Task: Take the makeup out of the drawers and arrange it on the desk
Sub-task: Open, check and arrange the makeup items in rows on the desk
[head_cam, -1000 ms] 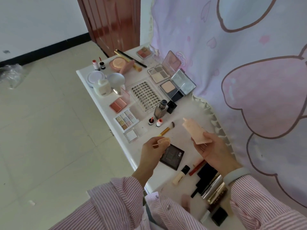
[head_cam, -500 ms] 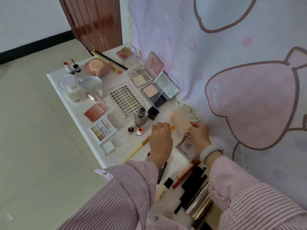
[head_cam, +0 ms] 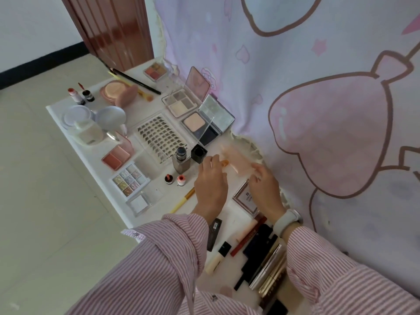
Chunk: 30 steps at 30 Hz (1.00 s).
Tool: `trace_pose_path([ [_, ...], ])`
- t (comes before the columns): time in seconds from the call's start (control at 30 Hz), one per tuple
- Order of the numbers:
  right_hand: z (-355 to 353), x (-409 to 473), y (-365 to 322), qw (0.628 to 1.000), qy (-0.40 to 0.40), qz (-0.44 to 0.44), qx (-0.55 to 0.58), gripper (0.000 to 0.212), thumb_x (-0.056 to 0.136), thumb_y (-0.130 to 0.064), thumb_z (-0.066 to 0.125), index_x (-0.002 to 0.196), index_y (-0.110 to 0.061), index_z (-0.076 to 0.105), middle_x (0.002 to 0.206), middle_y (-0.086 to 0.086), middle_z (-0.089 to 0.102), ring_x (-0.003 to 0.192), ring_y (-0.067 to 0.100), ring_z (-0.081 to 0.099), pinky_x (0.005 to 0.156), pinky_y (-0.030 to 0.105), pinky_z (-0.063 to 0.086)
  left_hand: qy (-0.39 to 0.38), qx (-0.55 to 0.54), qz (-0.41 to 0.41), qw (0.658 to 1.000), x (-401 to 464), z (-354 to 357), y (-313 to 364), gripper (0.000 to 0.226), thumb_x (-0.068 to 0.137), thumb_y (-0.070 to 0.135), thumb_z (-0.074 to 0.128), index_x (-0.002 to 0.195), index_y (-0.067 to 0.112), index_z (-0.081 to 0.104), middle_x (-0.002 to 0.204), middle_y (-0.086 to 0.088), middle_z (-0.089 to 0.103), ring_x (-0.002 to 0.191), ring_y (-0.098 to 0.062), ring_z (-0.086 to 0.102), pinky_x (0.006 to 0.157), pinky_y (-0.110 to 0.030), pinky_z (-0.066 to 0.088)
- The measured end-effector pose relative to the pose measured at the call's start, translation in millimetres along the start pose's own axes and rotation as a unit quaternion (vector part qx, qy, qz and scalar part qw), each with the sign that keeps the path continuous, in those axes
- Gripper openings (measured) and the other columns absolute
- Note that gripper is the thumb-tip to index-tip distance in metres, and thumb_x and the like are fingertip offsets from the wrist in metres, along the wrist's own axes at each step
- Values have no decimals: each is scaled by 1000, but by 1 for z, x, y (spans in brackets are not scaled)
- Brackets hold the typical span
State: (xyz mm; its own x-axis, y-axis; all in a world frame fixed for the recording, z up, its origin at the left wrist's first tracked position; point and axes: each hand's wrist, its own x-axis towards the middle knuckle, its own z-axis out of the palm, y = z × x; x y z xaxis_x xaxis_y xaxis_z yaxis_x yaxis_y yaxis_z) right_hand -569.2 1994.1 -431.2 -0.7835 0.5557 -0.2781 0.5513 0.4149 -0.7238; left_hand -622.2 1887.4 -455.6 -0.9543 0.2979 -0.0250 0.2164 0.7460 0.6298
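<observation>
A pale peach, soft-looking flat tube [head_cam: 236, 161] is being set down on the white desk [head_cam: 145, 114] at about one o'clock from the left hand [head_cam: 211, 180]. It is grasped at its near end by the fingers of the right hand [head_cam: 264, 189]. A small orange cap or tip [head_cam: 225, 163], blurred by motion, is seemingly pinched by the curled fingers of the left hand. The tube's long axis runs from about four o'clock to ten o'clock, its far end pointing toward the black square cap [head_cam: 199, 153] and the open compact with beige powder [head_cam: 200, 126].

The tube is best lowered flat into the bare gap beside the wall cloth, kept apart from the small grey glass bottle [head_cam: 181, 161], which could be tipped. Release is best delayed until the tube lies fully on the desk.
</observation>
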Motion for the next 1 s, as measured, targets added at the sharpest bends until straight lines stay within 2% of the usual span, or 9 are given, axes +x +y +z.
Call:
trace_pose_path([
  [0.2, 8, -30, 35, 928, -71, -76, -359, 75, 85, -46, 55, 143, -16, 19, 148, 11, 27, 136, 27, 24, 113, 42, 20, 35, -29, 66, 997, -44, -13, -22, 40, 75, 4, 69, 114, 2, 58, 110, -12, 59, 99, -28, 58, 73, -33, 52],
  [0.33, 9, -33, 29, 917, -61, -75, -386, 75, 85, -39, 54, 144, -16, 16, 140, 12, 35, 128, 27, 32, 106, 37, 27, -12, -99, 13, 995, -72, -33, -29, 31, 85, 6, 57, 116, 8, 58, 117, -6, 56, 103, -20, 57, 76, -26, 47],
  [0.43, 4, -39, 10, 956, -46, -83, -277, 78, 80, -34, 61, 143, -22, 17, 126, 10, 38, 114, 24, 36, 96, 33, 36, -59, -199, -87, 974, -82, -51, -32, 26, 91, 14, 52, 116, 15, 57, 115, 1, 59, 90, -6, 56, 76, -16, 44],
  [0.53, -3, -55, -24, 994, -61, 20, 85, 55, 85, -21, 60, 134, -24, 35, 107, 7, 42, 90, 14, 49, 78, 22, 46, -143, -365, -222, 893, -87, -69, -37, 19, 93, 22, 50, 112, 23, 56, 111, 2, 61, 89, -6, 58, 74, -18, 48],
  [0.6, -7, -65, -46, 891, -97, 175, 408, 15, 87, -19, 56, 98, -10, 60, 89, 15, 50, 77, 19, 55, 72, 30, 52, -183, -454, -276, 827, -91, -76, -39, 21, 94, 25, 50, 113, 21, 55, 110, -1, 61, 93, -11, 60, 76, -22, 50],
  [0.67, -10, -75, -57, 772, -137, 298, 544, 26, 84, -29, 58, 83, -4, 63, 85, 20, 57, 84, 29, 60, 84, 40, 52, -186, -479, -277, 812, -96, -82, -40, 24, 94, 30, 49, 116, 22, 54, 112, 0, 60, 98, -12, 59, 81, -24, 50],
  [0.8, -1, -88, -60, 765, -174, 353, 510, 42, 80, -41, 60, 103, -7, 61, 102, 23, 60, 83, 32, 62, 79, 34, 50, -174, -457, -203, 848, -101, -92, -38, 32, 91, 39, 51, 122, 31, 49, 123, 11, 53, 109, -4, 51, 93, -24, 45],
  [0.9, 8, -100, -66, 780, -222, 347, 472, 36, 80, -42, 59, 94, -9, 63, 83, 18, 66, 70, 26, 59, 68, 27, 39, -128, -382, -124, 907, -101, -96, -37, 41, 87, 28, 60, 126, 22, 51, 118, 10, 54, 107, -3, 52, 80, -6, 42],
  [1.0, 15, -107, -68, 811, -274, 333, 397, 44, 84, -53, 52, 100, -13, 62, 88, 17, 65, 83, 29, 55, 66, 29, 41, -58, -294, -97, 949, -99, -99, -43, 32, 83, 20, 66, 114, 13, 61, 103, 1, 62, 90, -9, 55, 69, -1, 38],
])
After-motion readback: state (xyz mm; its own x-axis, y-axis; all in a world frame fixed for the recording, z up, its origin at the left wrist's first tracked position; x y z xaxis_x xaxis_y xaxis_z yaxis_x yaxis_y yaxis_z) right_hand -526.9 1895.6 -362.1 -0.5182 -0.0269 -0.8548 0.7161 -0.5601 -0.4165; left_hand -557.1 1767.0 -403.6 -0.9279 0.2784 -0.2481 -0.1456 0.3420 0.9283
